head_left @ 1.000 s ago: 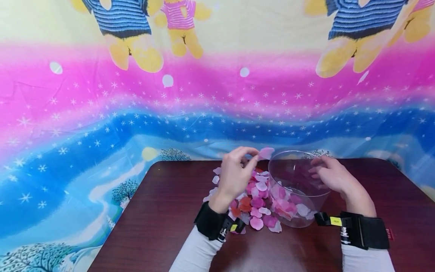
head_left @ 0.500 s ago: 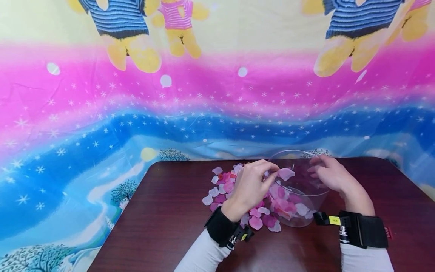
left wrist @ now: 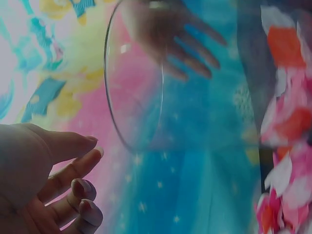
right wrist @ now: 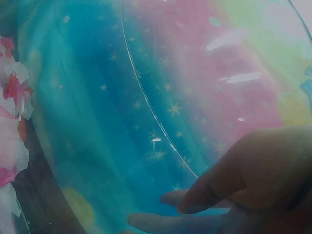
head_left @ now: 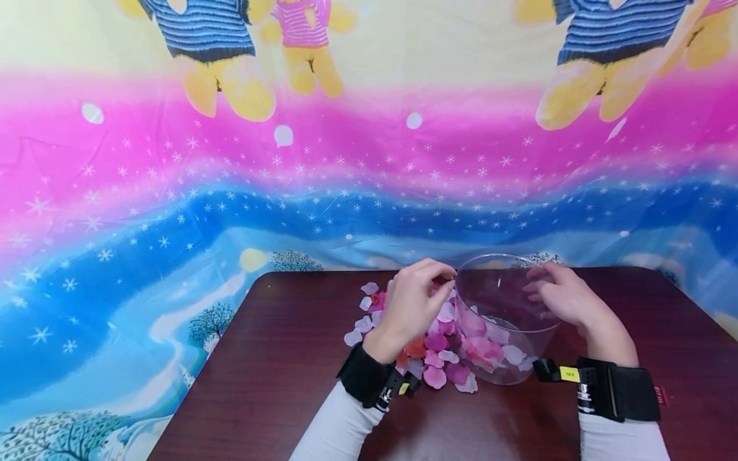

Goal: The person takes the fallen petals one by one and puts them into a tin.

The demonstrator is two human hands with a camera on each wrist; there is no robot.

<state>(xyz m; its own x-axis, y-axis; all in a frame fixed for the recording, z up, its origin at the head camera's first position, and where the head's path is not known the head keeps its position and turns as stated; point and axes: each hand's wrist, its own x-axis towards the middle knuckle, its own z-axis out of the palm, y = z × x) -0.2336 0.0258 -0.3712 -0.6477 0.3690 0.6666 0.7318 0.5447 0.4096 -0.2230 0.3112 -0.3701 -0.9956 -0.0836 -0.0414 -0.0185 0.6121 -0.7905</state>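
Observation:
A clear round container [head_left: 507, 331] stands on the table, with pink and white flower petals [head_left: 481, 351] lying in its bottom. My right hand [head_left: 567, 294] holds its right rim, which runs between thumb and fingers in the right wrist view. At the left rim is my left hand [head_left: 410, 301], its fingers loosely bent. In the left wrist view, the thumb and forefinger of this left hand [left wrist: 63, 170] come close together with nothing between them. Left of the container, partly behind the left hand, spreads a pile of pink, white and red petals [head_left: 435, 341].
The dark wooden table [head_left: 277, 371] extends on both sides of the petals and container. Behind it hangs a colourful printed cloth [head_left: 369, 147]. Black straps with small cameras sit on the left wrist [head_left: 363, 378] and right wrist [head_left: 617, 390].
My left hand carried a pink petal rightward over the container, let it go, and drew back to the left rim. My right hand stayed at the right rim.

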